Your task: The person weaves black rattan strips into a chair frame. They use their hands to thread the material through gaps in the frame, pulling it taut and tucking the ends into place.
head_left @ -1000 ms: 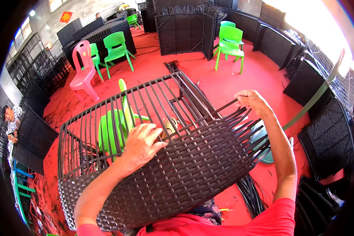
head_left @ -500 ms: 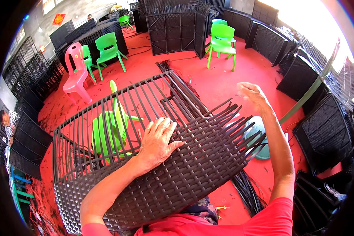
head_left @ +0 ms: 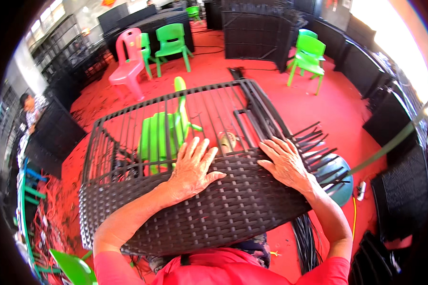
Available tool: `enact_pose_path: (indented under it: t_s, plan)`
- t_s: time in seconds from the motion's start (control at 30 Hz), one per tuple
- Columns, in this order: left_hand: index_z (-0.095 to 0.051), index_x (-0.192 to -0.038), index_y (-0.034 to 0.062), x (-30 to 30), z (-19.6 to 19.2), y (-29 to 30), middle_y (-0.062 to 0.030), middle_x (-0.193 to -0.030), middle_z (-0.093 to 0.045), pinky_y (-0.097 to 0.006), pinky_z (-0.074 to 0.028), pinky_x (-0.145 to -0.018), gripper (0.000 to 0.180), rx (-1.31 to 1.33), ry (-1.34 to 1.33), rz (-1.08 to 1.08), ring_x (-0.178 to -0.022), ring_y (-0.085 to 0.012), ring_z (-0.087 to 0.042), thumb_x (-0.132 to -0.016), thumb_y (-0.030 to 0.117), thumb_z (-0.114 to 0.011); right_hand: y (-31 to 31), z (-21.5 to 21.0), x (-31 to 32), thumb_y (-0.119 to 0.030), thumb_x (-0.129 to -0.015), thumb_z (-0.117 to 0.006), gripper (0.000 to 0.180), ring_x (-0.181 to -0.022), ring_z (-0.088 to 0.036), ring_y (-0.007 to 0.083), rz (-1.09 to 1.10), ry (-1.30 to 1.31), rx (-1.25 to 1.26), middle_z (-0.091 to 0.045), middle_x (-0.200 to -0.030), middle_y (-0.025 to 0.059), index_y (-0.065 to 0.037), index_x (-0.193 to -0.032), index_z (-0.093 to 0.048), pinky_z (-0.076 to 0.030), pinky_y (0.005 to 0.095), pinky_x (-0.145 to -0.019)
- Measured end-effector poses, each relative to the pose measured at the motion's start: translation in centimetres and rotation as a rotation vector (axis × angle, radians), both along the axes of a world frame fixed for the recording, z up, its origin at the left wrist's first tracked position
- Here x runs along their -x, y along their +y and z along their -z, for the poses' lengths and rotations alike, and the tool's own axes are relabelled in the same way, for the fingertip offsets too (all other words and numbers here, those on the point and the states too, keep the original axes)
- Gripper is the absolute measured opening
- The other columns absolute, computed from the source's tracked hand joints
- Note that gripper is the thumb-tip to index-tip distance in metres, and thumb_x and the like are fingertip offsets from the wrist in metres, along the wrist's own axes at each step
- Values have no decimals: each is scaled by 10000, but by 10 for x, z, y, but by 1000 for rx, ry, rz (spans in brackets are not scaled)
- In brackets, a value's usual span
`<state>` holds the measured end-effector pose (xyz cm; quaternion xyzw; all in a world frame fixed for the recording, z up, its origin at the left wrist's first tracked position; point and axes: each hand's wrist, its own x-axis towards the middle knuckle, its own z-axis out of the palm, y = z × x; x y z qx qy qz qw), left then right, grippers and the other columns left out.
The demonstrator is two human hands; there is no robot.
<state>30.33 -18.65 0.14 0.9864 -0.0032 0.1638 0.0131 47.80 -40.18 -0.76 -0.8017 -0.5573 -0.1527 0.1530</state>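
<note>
A frame panel of dark brown wicker (head_left: pixel 223 204) lies tilted across my lap. Its near part is tightly woven, while bare parallel strips (head_left: pixel 123 137) span the far part. My left hand (head_left: pixel 192 166) rests with spread fingers on the upper edge of the weave, near its middle. Flat on the right end of that same edge is my right hand (head_left: pixel 285 161), fingers apart. Loose strip ends (head_left: pixel 325 159) stick out past the frame's right side. Neither hand grips anything.
A green chair (head_left: pixel 159 135) stands behind the bare strips. Beyond are a pink chair (head_left: pixel 128 66) and more green chairs (head_left: pixel 172 40). A teal round stool (head_left: pixel 336 180) and a bundle of dark strips (head_left: pixel 308 242) lie right. Black woven panels line the room; another person (head_left: pixel 31 107) is at left.
My right hand has come down from the air at the right onto the weave. My left hand stays on the panel. The view has shifted, moving the surroundings rightward.
</note>
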Motion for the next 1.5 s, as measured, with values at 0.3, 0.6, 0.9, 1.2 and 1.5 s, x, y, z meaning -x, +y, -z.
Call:
enact_pose_path:
  t_s: [0.3, 0.6, 0.9, 1.2, 1.5]
  plan:
    - [-453, -1210, 47, 59, -4, 24, -185, -1253, -391, -455, -286, -964, 621, 347, 19, 37, -1158, -349, -365, -797, 506, -515, 9, 0, 8, -318, -814, -551, 420, -1156, -401, 270, -5, 95, 12, -516, -1169, 72, -59, -1144, -525, -258, 439, -982]
    - [-458, -1203, 52, 112, -12, 45, -126, -1084, -508, -385, -318, -877, 560, 151, 32, -204, -1033, -250, -462, -822, 460, -503, 9, -4, 8, -251, -826, -532, 390, -1155, -402, 283, 6, 111, 70, -507, -1178, 110, -39, -1153, -512, -249, 418, -994]
    - [-489, -1153, 33, 163, -9, 75, -124, -1109, -468, -392, -314, -865, 536, -43, 61, -413, -987, -259, -468, -839, 467, -471, 7, -5, 12, -219, -864, -457, 376, -1181, -382, 283, 31, 122, 150, -478, -1220, 133, -19, -1181, -485, -234, 410, -1019]
    - [-533, -1120, 89, 199, -15, 95, -123, -1120, -484, -409, -341, -909, 467, 26, 22, -546, -1056, -275, -458, -816, 444, -527, 8, -4, 11, -204, -861, -467, 378, -1178, -372, 288, 33, 157, 130, -472, -1212, 141, -21, -1191, -479, -234, 413, -1005]
    - [-554, -1073, 53, 241, -23, 119, -145, -1183, -471, -443, -319, -944, 421, 86, 48, -532, -1127, -316, -424, -846, 404, -505, 8, 1, 10, -201, -854, -474, 380, -1169, -375, 297, 14, 145, 121, -468, -1210, 143, -18, -1187, -477, -256, 411, -993]
